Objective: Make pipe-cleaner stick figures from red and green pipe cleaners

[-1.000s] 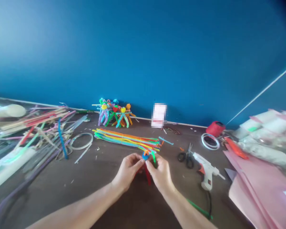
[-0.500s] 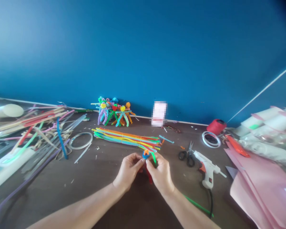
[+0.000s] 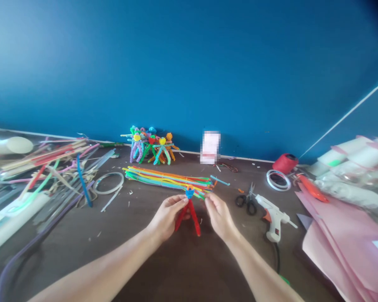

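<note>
My left hand [image 3: 166,216] is closed on a small pipe-cleaner figure [image 3: 189,193] with a blue and orange head and two red legs, which stands upright on the brown table [image 3: 138,251]. Just right of the figure and apart from it is my right hand [image 3: 219,216], its fingers curled together; what they pinch is hidden. A bundle of coloured pipe cleaners [image 3: 166,178] lies right behind both hands. A group of finished pipe-cleaner figures [image 3: 151,149] stands against the blue wall.
Scissors [image 3: 245,200] and a white glue gun [image 3: 274,216] lie right of my right hand. Behind them are a tape ring [image 3: 277,180] and a red spool [image 3: 285,162]. Pink paper [image 3: 340,243] and plastic bags fill the right side. A messy pile of strips [image 3: 50,167] covers the left.
The figure now stands up with its red legs showing. My right hand has drawn away from it to the right, and the green pipe cleaner by its head is gone.
</note>
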A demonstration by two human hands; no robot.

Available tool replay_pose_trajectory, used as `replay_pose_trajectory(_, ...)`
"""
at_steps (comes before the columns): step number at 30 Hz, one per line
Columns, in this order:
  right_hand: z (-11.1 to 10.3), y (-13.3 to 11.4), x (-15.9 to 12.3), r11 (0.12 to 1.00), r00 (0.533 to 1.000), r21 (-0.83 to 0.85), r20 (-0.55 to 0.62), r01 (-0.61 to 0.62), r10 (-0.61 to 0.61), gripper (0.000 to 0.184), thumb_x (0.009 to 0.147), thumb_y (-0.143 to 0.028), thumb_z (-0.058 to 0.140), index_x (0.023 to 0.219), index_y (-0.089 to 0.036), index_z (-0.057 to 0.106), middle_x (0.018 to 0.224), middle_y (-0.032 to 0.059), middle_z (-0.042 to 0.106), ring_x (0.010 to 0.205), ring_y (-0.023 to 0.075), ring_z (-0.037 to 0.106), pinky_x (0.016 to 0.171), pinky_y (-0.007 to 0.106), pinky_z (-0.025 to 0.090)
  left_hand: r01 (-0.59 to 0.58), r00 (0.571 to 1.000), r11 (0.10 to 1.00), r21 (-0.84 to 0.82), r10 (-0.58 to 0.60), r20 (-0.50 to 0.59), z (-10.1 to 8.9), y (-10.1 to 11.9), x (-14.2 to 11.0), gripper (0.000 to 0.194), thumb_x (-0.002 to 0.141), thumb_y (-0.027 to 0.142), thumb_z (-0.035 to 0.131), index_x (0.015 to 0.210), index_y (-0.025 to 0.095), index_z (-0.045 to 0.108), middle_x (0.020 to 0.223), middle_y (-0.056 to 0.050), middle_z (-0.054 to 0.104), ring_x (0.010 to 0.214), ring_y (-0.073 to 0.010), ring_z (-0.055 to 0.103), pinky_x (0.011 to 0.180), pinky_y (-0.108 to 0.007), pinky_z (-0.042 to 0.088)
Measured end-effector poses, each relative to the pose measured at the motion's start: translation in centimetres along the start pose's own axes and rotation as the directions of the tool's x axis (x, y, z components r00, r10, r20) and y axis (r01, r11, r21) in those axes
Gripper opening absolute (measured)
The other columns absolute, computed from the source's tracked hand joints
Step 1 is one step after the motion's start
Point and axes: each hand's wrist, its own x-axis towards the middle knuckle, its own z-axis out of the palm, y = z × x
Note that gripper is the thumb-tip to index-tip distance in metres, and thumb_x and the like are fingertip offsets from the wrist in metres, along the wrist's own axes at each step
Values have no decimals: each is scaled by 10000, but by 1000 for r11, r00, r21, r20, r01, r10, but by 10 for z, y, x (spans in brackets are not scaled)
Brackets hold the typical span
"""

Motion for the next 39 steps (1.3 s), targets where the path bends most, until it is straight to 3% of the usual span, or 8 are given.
replay_pose_trajectory(6,0,-5,0,994,996,-83,56,68,-64,190,822,-267,438,756,-166,584,722,27,604,678,148,551,650,228,417,39,999,999,-24,-39,-6,1,2,-1,128,631,182,679,708,141,585,566,17,597,479,-95,560,467,-213,485)
replay_pose_trajectory(15,1,-6,1,1000,997,5,79,20,-20,173,789,-264,481,731,-156,604,674,4,607,629,134,542,608,217,419,92,995,996,7,-92,44,3,4,-4,103,651,189,658,690,142,576,558,18,594,452,-82,544,442,-193,465)
replay_pose_trajectory(35,3,-9,-4,998,996,-63,87,-8,13,186,768,-220,502,674,-167,653,664,10,663,630,154,602,601,222,443,66,989,993,100,-78,124,-1,0,-1,171,629,225,675,731,151,559,550,33,550,470,-70,514,428,-172,460)
replay_pose_trajectory(39,6,-9,-5,999,988,-10,145,-42,44,159,771,-220,490,761,-173,641,694,5,667,638,146,614,594,219,460,56,989,991,122,-72,128,0,0,-2,166,653,230,652,773,139,582,570,14,567,486,-83,530,431,-177,464)
